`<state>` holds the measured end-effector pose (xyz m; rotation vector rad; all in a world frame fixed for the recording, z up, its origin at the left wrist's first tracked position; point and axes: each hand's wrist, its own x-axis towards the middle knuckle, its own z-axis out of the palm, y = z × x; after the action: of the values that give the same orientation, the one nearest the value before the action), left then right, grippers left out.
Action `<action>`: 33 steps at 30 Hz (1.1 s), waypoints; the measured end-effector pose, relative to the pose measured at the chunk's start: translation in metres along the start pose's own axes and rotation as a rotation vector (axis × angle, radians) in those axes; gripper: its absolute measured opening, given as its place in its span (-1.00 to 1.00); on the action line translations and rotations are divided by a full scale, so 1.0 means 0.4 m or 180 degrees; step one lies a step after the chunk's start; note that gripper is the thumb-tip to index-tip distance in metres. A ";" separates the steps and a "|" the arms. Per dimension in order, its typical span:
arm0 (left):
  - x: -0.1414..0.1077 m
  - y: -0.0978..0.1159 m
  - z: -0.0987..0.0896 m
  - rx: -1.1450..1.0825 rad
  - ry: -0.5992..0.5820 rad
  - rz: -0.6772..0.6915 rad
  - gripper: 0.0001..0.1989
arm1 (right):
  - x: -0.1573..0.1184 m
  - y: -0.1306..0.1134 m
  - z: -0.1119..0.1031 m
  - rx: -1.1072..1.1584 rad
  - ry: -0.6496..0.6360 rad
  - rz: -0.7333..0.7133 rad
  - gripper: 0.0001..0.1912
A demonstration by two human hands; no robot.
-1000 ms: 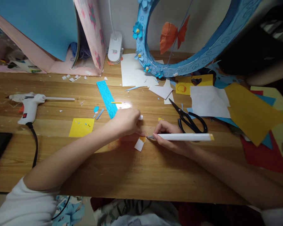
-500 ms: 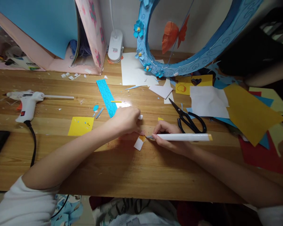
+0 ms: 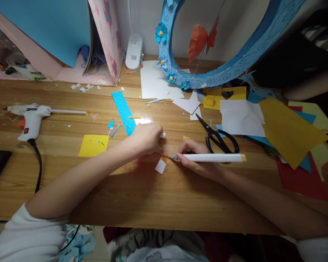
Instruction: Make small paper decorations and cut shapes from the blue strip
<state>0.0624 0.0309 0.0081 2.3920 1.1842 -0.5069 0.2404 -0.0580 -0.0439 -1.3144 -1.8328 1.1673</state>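
My right hand is closed round a white marker with a yellow end cap; its grey tip points left at a small piece of paper. That piece is white with an orange-coloured upper part, and it lies on the wooden table. My left hand is closed just above it, a fingertip at the paper's upper edge. Whether the fingers grip anything is hidden. Beside the left hand lies a blue strip with drawn circles.
Black scissors lie beyond my right hand. A glue gun and a yellow sheet are on the left. Coloured papers pile up at right. A blue ring with flowers stands at the back.
The marker and my right hand have shifted very slightly. My left hand and the small paper look the same.
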 end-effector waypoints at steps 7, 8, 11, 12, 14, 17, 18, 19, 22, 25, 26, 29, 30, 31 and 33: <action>0.002 -0.005 0.004 -0.0001 0.0048 0.0028 -0.52 | -0.005 0.000 -0.001 0.0156 0.0122 0.0073 -0.80; 0.002 -0.004 0.004 -0.0010 0.0046 0.0025 -0.52 | -0.007 -0.002 0.000 0.0240 0.0151 0.0099 -0.80; 0.000 -0.002 0.002 -0.0001 0.0023 0.0002 -0.54 | -0.011 -0.011 0.009 0.0252 -0.0030 -0.0124 -0.83; -0.001 -0.001 0.001 0.0009 0.0017 0.0000 -0.55 | -0.012 -0.014 0.012 0.0173 -0.0154 -0.0301 -0.83; -0.002 0.000 0.000 0.0012 0.0016 0.0002 -0.55 | -0.014 -0.016 0.020 -0.0004 -0.0333 -0.0681 -0.84; -0.001 -0.003 -0.001 -0.0035 0.0026 0.0000 -0.54 | -0.016 -0.006 0.027 -0.0234 -0.0287 -0.1009 -0.86; 0.000 -0.005 0.000 -0.0060 0.0031 -0.0004 -0.53 | -0.018 0.000 0.027 -0.0275 -0.0234 -0.1127 -0.86; 0.001 -0.007 0.000 -0.0087 0.0037 -0.0021 -0.53 | -0.020 0.007 0.028 -0.0320 -0.0235 -0.1293 -0.87; 0.004 -0.014 -0.001 -0.0168 0.0053 -0.0084 -0.53 | -0.029 0.022 0.030 -0.0647 -0.0469 -0.1969 -0.82; 0.006 -0.022 -0.001 -0.0226 0.0128 -0.0095 -0.54 | -0.037 0.020 0.037 -0.0936 -0.0585 -0.2302 -0.72; 0.007 -0.026 -0.002 -0.0253 0.0143 -0.0069 -0.55 | -0.037 0.016 0.040 -0.0944 -0.0594 -0.2346 -0.74; 0.011 -0.043 -0.005 -0.0325 0.0077 0.0088 -0.60 | -0.029 0.008 0.039 -0.0958 -0.0709 -0.2420 -0.83; 0.013 -0.050 -0.008 -0.0340 0.0020 0.0175 -0.62 | -0.024 0.009 0.036 -0.0956 -0.0679 -0.2377 -0.86; 0.015 -0.058 -0.011 -0.0354 -0.0042 0.0286 -0.64 | -0.019 0.011 0.031 -0.0938 -0.0596 -0.2258 -0.88; 0.019 -0.073 -0.020 -0.0386 -0.0202 0.0516 -0.67 | -0.011 0.020 0.019 -0.0807 -0.0337 -0.1834 -0.92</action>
<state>0.0441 0.0561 0.0052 2.3256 0.9563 -0.4425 0.2387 -0.0635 -0.0543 -0.7621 -2.2855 0.7208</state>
